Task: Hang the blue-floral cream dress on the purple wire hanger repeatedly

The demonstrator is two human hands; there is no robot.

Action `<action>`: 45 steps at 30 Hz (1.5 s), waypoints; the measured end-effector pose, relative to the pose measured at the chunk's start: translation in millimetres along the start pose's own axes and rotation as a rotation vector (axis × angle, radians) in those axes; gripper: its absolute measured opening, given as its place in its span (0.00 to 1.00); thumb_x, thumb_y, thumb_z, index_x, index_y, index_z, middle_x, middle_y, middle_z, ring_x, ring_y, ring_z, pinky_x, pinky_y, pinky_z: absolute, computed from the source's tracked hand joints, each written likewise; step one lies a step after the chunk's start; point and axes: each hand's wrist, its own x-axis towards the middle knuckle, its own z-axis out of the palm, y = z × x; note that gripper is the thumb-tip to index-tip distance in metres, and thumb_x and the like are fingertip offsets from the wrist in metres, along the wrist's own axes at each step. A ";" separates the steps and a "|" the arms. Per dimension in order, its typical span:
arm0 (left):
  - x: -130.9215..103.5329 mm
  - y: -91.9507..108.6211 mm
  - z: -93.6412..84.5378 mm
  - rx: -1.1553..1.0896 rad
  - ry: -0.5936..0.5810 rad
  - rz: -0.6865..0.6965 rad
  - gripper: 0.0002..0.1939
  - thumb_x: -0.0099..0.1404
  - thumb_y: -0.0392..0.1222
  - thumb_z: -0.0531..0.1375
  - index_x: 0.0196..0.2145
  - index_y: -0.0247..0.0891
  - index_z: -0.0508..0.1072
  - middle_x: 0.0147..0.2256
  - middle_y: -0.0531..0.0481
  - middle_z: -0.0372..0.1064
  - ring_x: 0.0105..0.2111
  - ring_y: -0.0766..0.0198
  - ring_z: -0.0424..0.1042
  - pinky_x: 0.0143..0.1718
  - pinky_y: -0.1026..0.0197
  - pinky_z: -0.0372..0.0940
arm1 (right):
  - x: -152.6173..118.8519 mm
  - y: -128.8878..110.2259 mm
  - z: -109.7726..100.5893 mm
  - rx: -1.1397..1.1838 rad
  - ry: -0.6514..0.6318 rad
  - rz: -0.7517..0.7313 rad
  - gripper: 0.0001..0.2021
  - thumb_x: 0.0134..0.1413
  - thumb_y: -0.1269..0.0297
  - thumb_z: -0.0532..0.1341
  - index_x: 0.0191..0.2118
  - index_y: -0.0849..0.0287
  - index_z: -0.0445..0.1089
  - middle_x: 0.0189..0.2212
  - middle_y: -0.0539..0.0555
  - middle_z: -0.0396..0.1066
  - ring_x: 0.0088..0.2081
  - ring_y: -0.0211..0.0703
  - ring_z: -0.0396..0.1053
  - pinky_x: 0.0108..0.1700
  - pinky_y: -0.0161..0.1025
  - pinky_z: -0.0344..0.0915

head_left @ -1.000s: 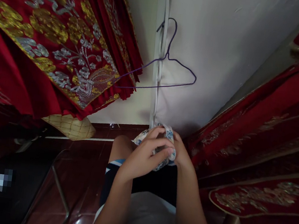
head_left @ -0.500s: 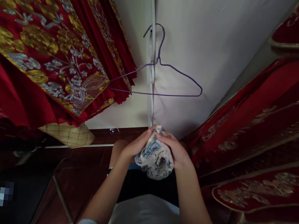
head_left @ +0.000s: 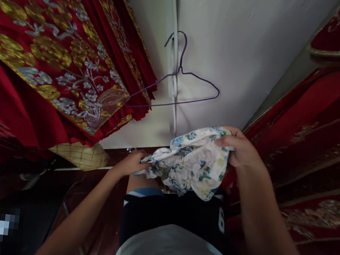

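A crumpled white cloth garment with blue, green and yellow flowers (head_left: 198,164) is stretched between my hands, above my lap; its exact kind I cannot tell. My left hand (head_left: 134,162) pinches its left end, which is bunched. At its upper right corner, my right hand (head_left: 234,145) grips the fabric with the thumb on top. Just beyond the cloth hangs a bare purple wire hanger (head_left: 179,73), its hook over a thin white strip or cord (head_left: 175,47) along the wall. Neither hand touches the hanger.
Red cloth with gold and silver embroidery (head_left: 68,49) hangs at the left, overlapping the hanger's left end. More red embroidered drapery (head_left: 319,150) fills the right side. A pale wall (head_left: 231,35) stands ahead. At lower left are a dark seat-like surface (head_left: 29,209) and a yellowish checked cloth (head_left: 82,156).
My hands have moved apart, the right one rightward and up, the left one leftward. The bunched cloth has spread open between them. The hanger has turned slightly.
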 end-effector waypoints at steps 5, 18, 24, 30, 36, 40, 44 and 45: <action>-22.6 0.9 -41.5 0.014 0.070 0.093 0.10 0.55 0.49 0.69 0.25 0.40 0.79 0.33 0.45 0.77 0.37 0.53 0.74 0.43 0.58 0.66 | 42.3 -1.9 -8.2 -0.495 0.041 -0.396 0.05 0.37 0.71 0.63 0.25 0.57 0.67 0.19 0.44 0.58 0.22 0.34 0.55 0.25 0.33 0.50; -27.2 17.0 -71.8 0.665 0.359 -0.069 0.25 0.71 0.59 0.50 0.38 0.41 0.80 0.55 0.46 0.72 0.56 0.48 0.70 0.58 0.50 0.63 | 151.2 51.4 33.8 -0.684 -0.058 -0.395 0.14 0.55 0.62 0.53 0.36 0.60 0.75 0.33 0.53 0.75 0.37 0.45 0.70 0.43 0.38 0.64; -23.8 13.8 -66.7 0.735 0.356 -0.043 0.22 0.69 0.58 0.53 0.35 0.39 0.77 0.55 0.41 0.71 0.59 0.44 0.66 0.59 0.44 0.62 | 146.0 51.1 21.1 -0.818 -0.022 -0.323 0.15 0.50 0.55 0.57 0.20 0.58 0.64 0.18 0.47 0.57 0.25 0.38 0.57 0.29 0.35 0.51; -10.8 33.1 -57.6 0.456 0.518 0.114 0.16 0.68 0.49 0.55 0.30 0.36 0.72 0.59 0.38 0.66 0.58 0.47 0.66 0.61 0.46 0.59 | 121.3 34.3 -8.6 -0.807 0.134 -0.246 0.18 0.45 0.50 0.59 0.17 0.57 0.59 0.17 0.46 0.49 0.23 0.35 0.50 0.25 0.35 0.45; 29.6 62.7 -56.0 0.006 0.710 0.172 0.20 0.70 0.51 0.53 0.49 0.35 0.73 0.52 0.41 0.73 0.55 0.54 0.70 0.60 0.51 0.61 | 101.7 26.4 -13.0 -0.739 0.156 -0.227 0.17 0.44 0.50 0.60 0.18 0.58 0.60 0.16 0.46 0.51 0.22 0.35 0.52 0.23 0.34 0.47; 59.3 94.9 -69.6 0.164 0.730 0.289 0.17 0.71 0.49 0.53 0.48 0.37 0.73 0.46 0.44 0.75 0.47 0.58 0.73 0.52 0.55 0.65 | 90.8 37.4 4.0 -0.700 0.188 -0.256 0.18 0.46 0.51 0.59 0.16 0.57 0.58 0.16 0.47 0.52 0.22 0.36 0.53 0.23 0.34 0.47; 85.5 119.7 -78.7 0.395 0.683 0.327 0.10 0.69 0.46 0.56 0.43 0.39 0.71 0.35 0.48 0.73 0.37 0.61 0.73 0.43 0.59 0.66 | 79.4 47.7 21.2 -0.638 0.185 -0.299 0.19 0.49 0.50 0.57 0.17 0.56 0.56 0.16 0.47 0.53 0.22 0.37 0.54 0.24 0.35 0.49; 90.2 121.9 -79.1 0.425 0.688 0.339 0.10 0.69 0.46 0.56 0.43 0.39 0.71 0.34 0.49 0.73 0.36 0.61 0.72 0.41 0.60 0.66 | 76.4 47.9 22.6 -0.629 0.181 -0.316 0.18 0.50 0.51 0.57 0.17 0.56 0.58 0.16 0.47 0.55 0.22 0.37 0.56 0.24 0.35 0.51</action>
